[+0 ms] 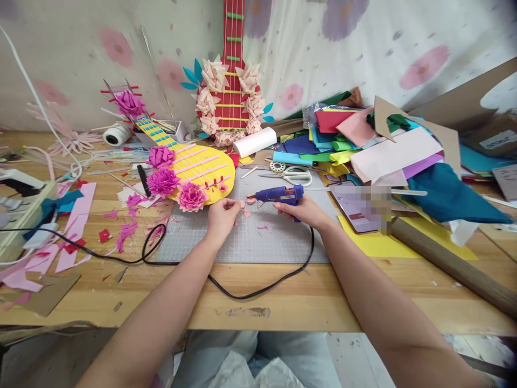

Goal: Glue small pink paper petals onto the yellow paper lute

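Left hand: here at mid-mat, thumb and fingertips pinched together, a peach paper petal caught at the tips!
Right hand: a full grip, fingers wrapped around the handle of the blue glue gun, nozzle pointing to 9 o'clock.
Nozzle: right beside a second petal, close to the left fingertips; whether they touch, I can't tell.
Cutting mat: the centre of our dial, 12 farthest from the person, flat on the wooden tabletop.
10 o'clock: the yellow model ukulele, magenta paper flowers down its near edge.
12 o'clock: the red model ukulele, upright, ringed with peach blooms.
2 o'clock: white-handled scissors, coloured sheets heaped beyond.
3 o'clock: a phone.
6 o'clock: the black cable, looping off towards 9.
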A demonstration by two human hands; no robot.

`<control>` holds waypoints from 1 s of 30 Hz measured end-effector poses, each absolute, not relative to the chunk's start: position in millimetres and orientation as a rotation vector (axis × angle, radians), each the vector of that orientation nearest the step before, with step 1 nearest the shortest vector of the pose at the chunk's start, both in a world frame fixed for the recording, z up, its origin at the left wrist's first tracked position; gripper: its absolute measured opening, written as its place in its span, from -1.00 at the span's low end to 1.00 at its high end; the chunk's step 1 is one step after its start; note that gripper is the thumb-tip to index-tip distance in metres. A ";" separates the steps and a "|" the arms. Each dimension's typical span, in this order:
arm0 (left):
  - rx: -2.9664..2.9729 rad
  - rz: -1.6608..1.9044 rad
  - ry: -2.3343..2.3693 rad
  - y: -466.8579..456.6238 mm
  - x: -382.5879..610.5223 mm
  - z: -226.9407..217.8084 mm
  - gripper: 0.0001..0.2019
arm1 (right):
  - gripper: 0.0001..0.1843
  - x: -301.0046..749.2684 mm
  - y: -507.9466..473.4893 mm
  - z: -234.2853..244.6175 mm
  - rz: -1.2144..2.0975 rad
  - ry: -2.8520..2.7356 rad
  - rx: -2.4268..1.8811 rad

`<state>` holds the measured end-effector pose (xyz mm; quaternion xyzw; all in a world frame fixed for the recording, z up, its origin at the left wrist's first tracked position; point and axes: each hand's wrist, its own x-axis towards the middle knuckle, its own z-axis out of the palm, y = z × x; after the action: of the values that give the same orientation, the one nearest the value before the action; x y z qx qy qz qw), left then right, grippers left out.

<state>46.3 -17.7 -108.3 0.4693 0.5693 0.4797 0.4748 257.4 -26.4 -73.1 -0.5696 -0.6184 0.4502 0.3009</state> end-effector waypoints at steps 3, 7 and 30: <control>1.152 1.175 1.394 -17.9 46.5 -108.2 -0.81 | -0.57 258.3 -23.9 -79.2 1.185 -1.653 -1.522; 1.132 1.181 1.400 -18.3 47.2 -106.5 -0.84 | -0.57 260.0 -23.9 -83.8 1.170 -1.706 -1.498; 1.126 1.162 1.400 -19.3 47.7 -103.2 -0.84 | -0.55 258.8 -24.5 -85.6 1.108 -1.770 -1.468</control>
<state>47.7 -19.3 -103.2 0.4616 0.5739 0.4764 0.4802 258.8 -24.5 -85.6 -0.5505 -0.6635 0.4155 0.2902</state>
